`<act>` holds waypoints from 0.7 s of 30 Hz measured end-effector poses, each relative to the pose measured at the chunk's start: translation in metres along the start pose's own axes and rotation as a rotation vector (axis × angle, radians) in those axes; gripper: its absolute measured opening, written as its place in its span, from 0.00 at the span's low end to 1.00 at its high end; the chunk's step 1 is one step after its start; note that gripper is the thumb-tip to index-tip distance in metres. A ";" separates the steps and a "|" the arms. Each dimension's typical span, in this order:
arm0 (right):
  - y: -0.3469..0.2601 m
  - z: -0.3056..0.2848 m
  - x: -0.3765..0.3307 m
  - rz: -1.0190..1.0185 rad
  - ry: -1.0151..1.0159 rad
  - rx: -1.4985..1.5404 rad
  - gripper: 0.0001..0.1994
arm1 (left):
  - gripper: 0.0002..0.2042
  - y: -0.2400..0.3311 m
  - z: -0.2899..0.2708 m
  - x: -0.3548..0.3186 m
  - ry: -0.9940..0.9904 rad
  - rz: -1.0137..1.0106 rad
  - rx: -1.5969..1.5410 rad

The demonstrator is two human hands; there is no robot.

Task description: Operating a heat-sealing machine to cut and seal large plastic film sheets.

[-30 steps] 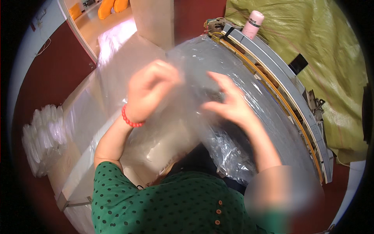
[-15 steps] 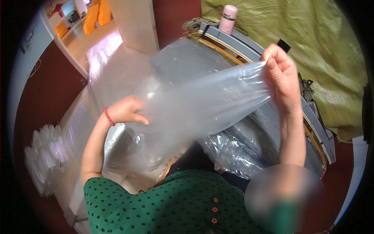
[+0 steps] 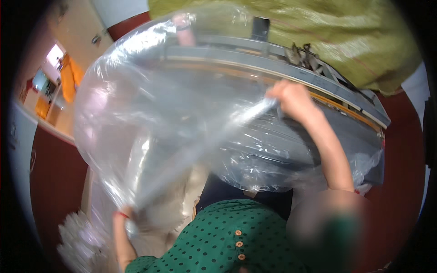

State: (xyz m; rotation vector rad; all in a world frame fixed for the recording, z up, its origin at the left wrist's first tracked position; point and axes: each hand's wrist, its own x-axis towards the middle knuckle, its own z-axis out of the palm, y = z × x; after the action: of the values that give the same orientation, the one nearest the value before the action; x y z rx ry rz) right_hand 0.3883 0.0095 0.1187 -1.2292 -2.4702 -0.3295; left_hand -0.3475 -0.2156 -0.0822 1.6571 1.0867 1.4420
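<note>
A large clear plastic bag (image 3: 150,104) billows in front of me, puffed out toward the far left. My right hand (image 3: 291,98) is closed on one end of its gathered edge, above the long grey machine. Low on the left, my left hand (image 3: 126,211), with a red band at the wrist, is closed round the other end; its fingers are partly hidden by blur and film. Between both hands the edge runs as a taut, slanting band. More crumpled clear film (image 3: 255,166) lies over the machine's near side, close to my lap.
A long grey machine bed (image 3: 337,88) with an orange strip curves across the far side. A pink bottle (image 3: 184,34) shows through the film. Behind hangs an olive-green tarp (image 3: 364,45). Bunched clear plastic (image 3: 79,243) stands low at left. An open doorway (image 3: 54,95) is farther left.
My left hand has gone from open over the film to closed on it, down and left. My right hand has moved lower and left, still gripping. The bag has spread and ballooned; the view has turned.
</note>
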 end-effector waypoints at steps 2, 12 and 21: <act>0.010 0.013 -0.058 0.068 -0.286 -0.030 0.14 | 0.17 0.000 0.120 -0.009 -0.426 -0.163 0.266; 0.010 -0.025 -0.145 -0.037 0.212 -0.068 0.11 | 0.15 0.166 0.441 0.252 -0.815 0.259 0.517; -0.006 -0.051 -0.193 -0.116 0.240 -0.131 0.04 | 0.26 0.134 0.709 0.318 -1.427 0.073 0.067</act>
State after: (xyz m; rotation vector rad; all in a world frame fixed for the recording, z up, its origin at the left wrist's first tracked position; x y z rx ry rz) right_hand 0.5018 -0.1508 0.0840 -1.0289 -2.3466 -0.6396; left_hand 0.3856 0.0378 0.0597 2.1054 0.2169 0.0006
